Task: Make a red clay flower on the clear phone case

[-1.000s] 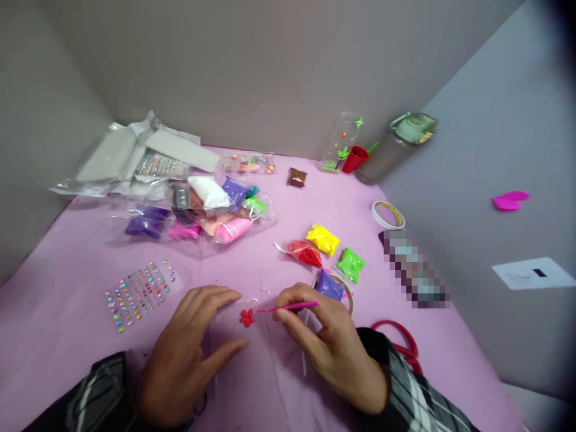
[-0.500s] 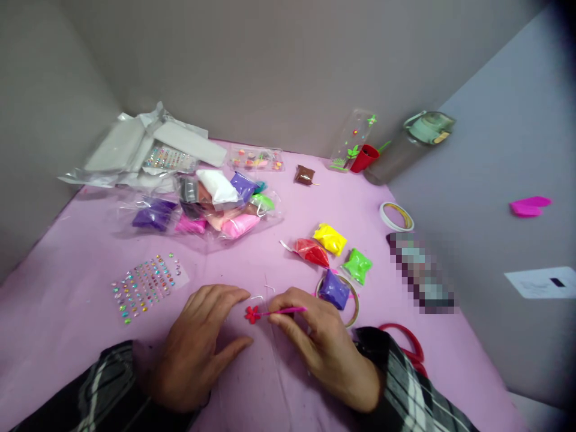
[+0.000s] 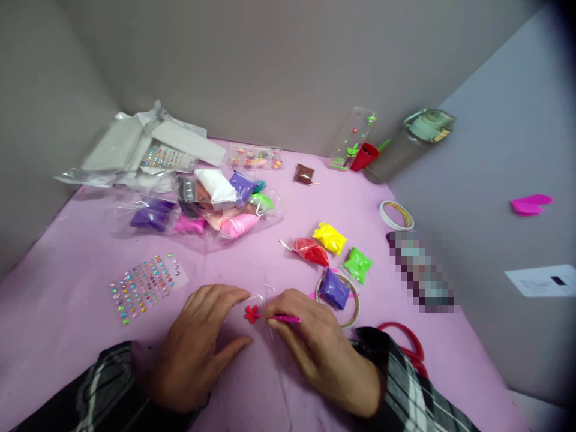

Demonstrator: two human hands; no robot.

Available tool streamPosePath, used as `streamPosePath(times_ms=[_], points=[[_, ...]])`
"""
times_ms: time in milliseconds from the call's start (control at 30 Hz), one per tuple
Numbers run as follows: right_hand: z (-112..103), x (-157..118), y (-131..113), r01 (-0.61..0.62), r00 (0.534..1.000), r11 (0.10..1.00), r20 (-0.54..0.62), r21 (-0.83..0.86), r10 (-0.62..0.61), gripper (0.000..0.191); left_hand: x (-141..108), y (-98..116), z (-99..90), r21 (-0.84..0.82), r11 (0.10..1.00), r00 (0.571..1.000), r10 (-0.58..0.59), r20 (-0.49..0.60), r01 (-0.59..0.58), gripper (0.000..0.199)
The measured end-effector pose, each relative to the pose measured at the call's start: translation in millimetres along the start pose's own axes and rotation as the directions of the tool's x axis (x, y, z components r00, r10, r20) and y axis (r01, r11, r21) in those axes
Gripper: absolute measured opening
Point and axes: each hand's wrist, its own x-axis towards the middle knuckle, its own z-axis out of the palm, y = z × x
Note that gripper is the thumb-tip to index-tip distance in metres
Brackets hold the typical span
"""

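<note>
A small red clay flower [image 3: 251, 314] lies near the top of a clear phone case [image 3: 252, 372] on the pink-covered table. My right hand [image 3: 319, 348] pinches a thin pink modelling tool [image 3: 288, 318], its tip at the flower's right side. On the other side, my left hand [image 3: 202, 342] rests with thumb and fingers apart at the left edge of the case; nothing is held in it. The lower part of the case is hard to make out against the cloth.
Red clay [image 3: 310, 251], yellow clay [image 3: 330, 238] and green clay [image 3: 357, 264] packets lie ahead. Purple clay [image 3: 334, 289] sits on a tape roll [image 3: 355, 309]. Red scissors [image 3: 411, 345] are by my right sleeve; a gem sticker sheet [image 3: 146, 285] lies left, a bottle [image 3: 400, 150] stands back right.
My right hand has shifted slightly left and the pink tool's handle has tipped lower, its tip still at the flower. My left hand stays in place.
</note>
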Motion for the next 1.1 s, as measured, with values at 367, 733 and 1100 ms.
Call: streamPosePath(times_ms=[367, 733, 1100], points=[[2.5, 0.3, 1.7, 0.010, 1.000, 1.000, -0.025, -0.026, -0.010, 0.012, 1.7, -1.3, -2.2, 0.033, 0.999, 0.999, 0.018, 0.028, -0.019, 0.039], [5.4, 0.3, 6.1, 0.043, 0.991, 0.996, -0.120, -0.078, -0.052, 0.010, 3.4, 0.9, -2.5, 0.053, 0.998, 0.999, 0.044, 0.009, -0.045, 0.036], [2.3, 1.9, 1.1, 0.035, 0.998, 0.998, -0.050, -0.049, -0.038, 0.012, 0.9, -1.2, -0.3, 0.031, 0.999, 0.999, 0.029, 0.017, -0.029, 0.037]])
